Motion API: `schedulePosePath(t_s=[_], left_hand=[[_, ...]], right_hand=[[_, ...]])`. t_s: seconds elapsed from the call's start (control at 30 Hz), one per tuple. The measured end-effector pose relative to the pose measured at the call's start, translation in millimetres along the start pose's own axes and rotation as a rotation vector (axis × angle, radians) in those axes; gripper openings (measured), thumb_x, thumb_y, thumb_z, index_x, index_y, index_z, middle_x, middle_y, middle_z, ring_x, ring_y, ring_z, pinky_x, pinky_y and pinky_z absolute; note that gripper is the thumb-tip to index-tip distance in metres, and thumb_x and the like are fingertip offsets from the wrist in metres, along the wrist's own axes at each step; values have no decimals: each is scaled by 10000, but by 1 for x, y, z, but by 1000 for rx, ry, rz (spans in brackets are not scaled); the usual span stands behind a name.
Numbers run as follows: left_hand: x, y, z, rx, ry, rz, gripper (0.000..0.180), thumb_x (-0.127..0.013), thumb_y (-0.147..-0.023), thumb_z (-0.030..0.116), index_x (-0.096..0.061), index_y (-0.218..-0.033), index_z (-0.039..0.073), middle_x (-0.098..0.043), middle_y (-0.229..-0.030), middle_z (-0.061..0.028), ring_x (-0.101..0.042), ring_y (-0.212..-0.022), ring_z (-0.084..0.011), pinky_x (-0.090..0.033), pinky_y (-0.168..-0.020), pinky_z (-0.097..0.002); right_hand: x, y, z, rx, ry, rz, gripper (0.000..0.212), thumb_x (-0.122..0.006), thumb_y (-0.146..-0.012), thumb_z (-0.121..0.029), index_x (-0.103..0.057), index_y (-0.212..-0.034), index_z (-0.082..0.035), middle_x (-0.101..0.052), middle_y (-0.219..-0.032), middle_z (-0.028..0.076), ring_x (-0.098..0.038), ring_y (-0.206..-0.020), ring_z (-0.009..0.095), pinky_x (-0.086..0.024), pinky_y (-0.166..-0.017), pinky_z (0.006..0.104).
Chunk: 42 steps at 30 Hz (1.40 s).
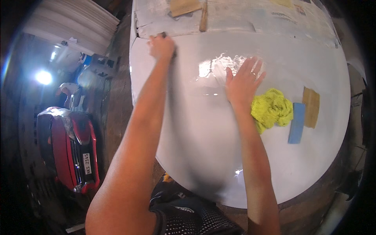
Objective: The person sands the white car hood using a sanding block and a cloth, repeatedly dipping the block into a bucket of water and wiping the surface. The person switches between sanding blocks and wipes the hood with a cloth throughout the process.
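Observation:
A glossy white panel with a rounded near edge lies in front of me. My left hand is at its far left, fingers curled around something small and dark, mostly hidden by the fingers. My right hand rests flat with fingers spread at a shiny, wet-looking patch near the panel's middle. Beside the right wrist is a bunched yellow-green cloth. To the right of the cloth lie a blue flat block and a brown piece of sandpaper.
Paper sheets cover the far part, with a tan folded piece and a narrow brown strip on them. Off to the left, beyond dark floor, stands a red vehicle, with another person behind it.

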<state>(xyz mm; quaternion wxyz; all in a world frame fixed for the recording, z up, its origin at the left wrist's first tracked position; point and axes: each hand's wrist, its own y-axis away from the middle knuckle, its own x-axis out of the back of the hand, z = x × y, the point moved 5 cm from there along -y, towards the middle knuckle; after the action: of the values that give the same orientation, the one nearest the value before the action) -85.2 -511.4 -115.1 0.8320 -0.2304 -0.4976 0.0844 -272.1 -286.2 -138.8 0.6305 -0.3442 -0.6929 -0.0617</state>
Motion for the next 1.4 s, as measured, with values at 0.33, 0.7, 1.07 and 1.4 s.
schedulePosePath(t_s=[0.33, 0.7, 1.07, 1.4], left_hand=[[-23, -10, 0, 77, 49, 106, 273, -668, -888, 263, -767, -1073, 87, -647, -1251, -167, -616, -1146, -368, -458, -1032, -512], [-21, 7, 42, -373, 43, 44, 281, -624, -891, 255, -766, -1087, 112, -668, -1148, -216, -629, -1089, -399, -507, -942, -536], [16, -14, -29, 93, 74, 6, 335, -633, -921, 297, -732, -1181, 111, -604, -1336, -198, -595, -1174, -372, -455, -1035, -540], [14, -40, -76, 91, 4, -38, 341, -665, -906, 289, -745, -1195, 128, -596, -1301, -147, -565, -1220, -366, -461, -1032, -551]], right_hand=[[2, 3, 3, 3, 8, -6, 768, -441, -1058, -490, -330, -1550, 88, -254, -1656, 258, -169, -1560, 408, -106, -1251, 602], [-9, -7, 10, -26, -36, 39, 804, -473, -1032, -508, -345, -1546, 96, -242, -1669, 247, -125, -1579, 387, -52, -1257, 599], [-8, -3, 7, -7, 10, 8, 784, -447, -1052, -489, -299, -1562, 88, -209, -1676, 256, -132, -1575, 392, -101, -1256, 593], [-1, -3, 1, 4, -5, 28, 787, -472, -1041, -483, -334, -1547, 105, -217, -1675, 259, -130, -1575, 400, -61, -1258, 599]])
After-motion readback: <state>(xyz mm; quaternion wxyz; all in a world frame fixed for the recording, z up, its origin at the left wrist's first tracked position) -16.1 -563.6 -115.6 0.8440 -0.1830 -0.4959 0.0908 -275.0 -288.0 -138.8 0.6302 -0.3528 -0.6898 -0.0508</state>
